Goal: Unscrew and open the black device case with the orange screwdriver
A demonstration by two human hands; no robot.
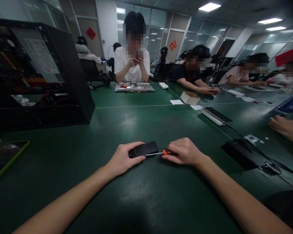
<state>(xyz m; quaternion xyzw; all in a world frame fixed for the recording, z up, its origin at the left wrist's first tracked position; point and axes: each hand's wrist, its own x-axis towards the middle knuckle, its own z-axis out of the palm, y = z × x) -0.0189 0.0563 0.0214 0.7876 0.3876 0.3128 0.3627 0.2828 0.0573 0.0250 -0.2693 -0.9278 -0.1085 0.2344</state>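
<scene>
On the green table in front of me, my left hand (123, 158) grips the left end of a small black rectangular device (146, 149), thumb along its near edge and fingers over the far one. My right hand (184, 152) is closed around a screwdriver (164, 152) with an orange and black handle. Its thin metal shaft points left and reaches the near side of the black device. Whether the tip touches a screw is too small to tell.
A black open computer case (80, 81) stands at the left, with a green-edged phone (8, 159) nearer. To the right are a power strip (216, 116), a black box (241, 154) and cables. A small carton (189, 98) sits further back. Several people sit around the table.
</scene>
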